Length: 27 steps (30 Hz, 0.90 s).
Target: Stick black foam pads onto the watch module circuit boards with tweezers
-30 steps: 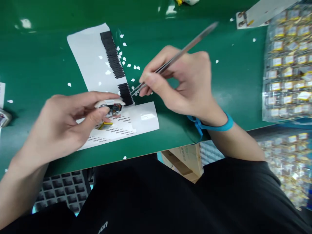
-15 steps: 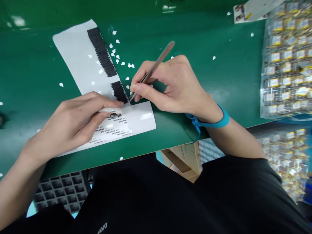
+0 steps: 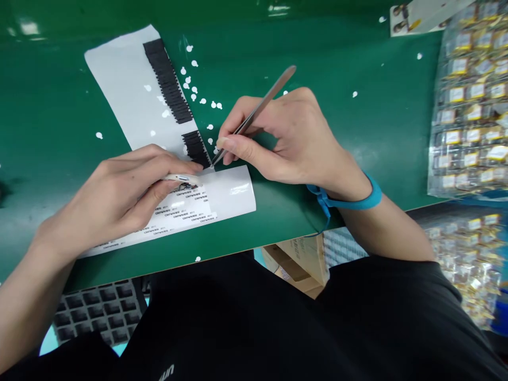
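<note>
My right hand [image 3: 273, 137] pinches a pair of metal tweezers [image 3: 270, 95], their tips down at the near end of a row of black strips [image 3: 196, 148]. The strips sit along the right edge of a white backing sheet [image 3: 115, 79]. Between thumb and fingers my left hand [image 3: 123, 190] holds a small white piece [image 3: 178, 177] with dark bits at its underside; most of it is hidden by the fingers. That hand rests over the printed, curled part of the sheet [image 3: 234, 193], its index fingertip close to the tweezer tips.
Small white round stickers [image 3: 194, 90] lie scattered on the green table [image 3: 337, 47]. On the right stands a clear tray [image 3: 456, 127] of small yellow-edged parts. A blue wrist strap [image 3: 357, 201] circles my right wrist. Below the table edge are a cardboard box [image 3: 313, 254] and a black grid tray [image 3: 99, 312].
The view has shifted slightly. Both hands keep their grips, and the tweezer tips stay beside the near end of the black strips.
</note>
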{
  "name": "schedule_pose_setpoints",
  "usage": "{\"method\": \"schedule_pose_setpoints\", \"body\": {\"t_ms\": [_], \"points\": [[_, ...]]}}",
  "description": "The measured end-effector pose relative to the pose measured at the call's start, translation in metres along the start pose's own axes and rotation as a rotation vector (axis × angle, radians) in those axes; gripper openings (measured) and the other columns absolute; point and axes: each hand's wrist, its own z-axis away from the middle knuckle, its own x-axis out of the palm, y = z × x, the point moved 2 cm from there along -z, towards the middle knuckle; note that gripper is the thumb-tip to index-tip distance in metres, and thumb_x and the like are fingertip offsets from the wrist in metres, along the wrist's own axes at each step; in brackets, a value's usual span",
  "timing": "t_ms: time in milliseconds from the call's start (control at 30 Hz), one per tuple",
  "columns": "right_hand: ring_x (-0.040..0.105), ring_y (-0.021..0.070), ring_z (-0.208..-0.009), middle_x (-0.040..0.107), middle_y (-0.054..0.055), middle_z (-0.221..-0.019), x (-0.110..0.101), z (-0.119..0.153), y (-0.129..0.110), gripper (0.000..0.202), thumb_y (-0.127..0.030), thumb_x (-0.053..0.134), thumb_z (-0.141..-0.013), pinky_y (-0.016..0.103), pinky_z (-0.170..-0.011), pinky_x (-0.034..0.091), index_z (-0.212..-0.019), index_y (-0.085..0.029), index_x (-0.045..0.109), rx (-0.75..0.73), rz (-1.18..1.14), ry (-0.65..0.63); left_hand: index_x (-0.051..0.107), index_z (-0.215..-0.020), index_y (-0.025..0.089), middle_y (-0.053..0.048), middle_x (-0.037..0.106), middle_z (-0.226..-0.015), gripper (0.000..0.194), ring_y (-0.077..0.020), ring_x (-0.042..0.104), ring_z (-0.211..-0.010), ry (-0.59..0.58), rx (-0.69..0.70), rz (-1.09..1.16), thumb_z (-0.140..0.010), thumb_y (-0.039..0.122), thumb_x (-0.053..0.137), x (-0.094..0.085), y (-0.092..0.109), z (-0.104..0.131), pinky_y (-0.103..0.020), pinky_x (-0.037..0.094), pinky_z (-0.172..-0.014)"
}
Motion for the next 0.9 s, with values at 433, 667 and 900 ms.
{"method": "schedule_pose_setpoints", "body": {"t_ms": [433, 667, 900], "points": [[0.071, 0.0117, -0.073, 0.075, -0.005, -0.085, 0.0041, 0.0027, -0.003, 0.034, -0.043, 0.056, -0.111, 0.025, -0.07, 0.056, -0.089, -0.024, 0.074, 0.023, -0.01, -0.015, 0.068, -0.138, 0.019, -0.011, 0.077, -0.124, 0.034, -0.0234, 0.073, -0.114, 0.038, 0.037, 0.006, -0.109, 0.013, 0.053, 0.0062, -0.0027, 0.0006, -0.04, 0.064, -0.095], [0.066, 0.0103, -0.06, 0.075, -0.005, -0.076, 0.0079, 0.0029, 0.0015, 0.035, -0.051, 0.059, -0.109, 0.023, -0.056, 0.051, -0.091, -0.025, 0.074, 0.079, -0.07, 0.032, 0.069, -0.136, 0.029, -0.007, 0.077, -0.123, 0.034, -0.024, 0.073, -0.112, 0.019, -0.041, -0.019, -0.11, 0.021, 0.048, 0.0075, -0.0059, 0.0019, -0.039, 0.063, -0.093], [0.073, 0.0108, -0.062, 0.076, -0.004, -0.071, 0.0032, 0.0018, -0.0067, 0.024, -0.04, 0.066, -0.105, 0.021, -0.052, 0.053, -0.089, -0.024, 0.074, 0.082, -0.217, 0.118, 0.072, -0.134, 0.02, -0.011, 0.077, -0.121, 0.031, -0.027, 0.073, -0.113, 0.02, -0.017, 0.005, -0.111, 0.022, 0.052, 0.004, 0.0024, 0.0007, -0.042, 0.063, -0.09]]}}
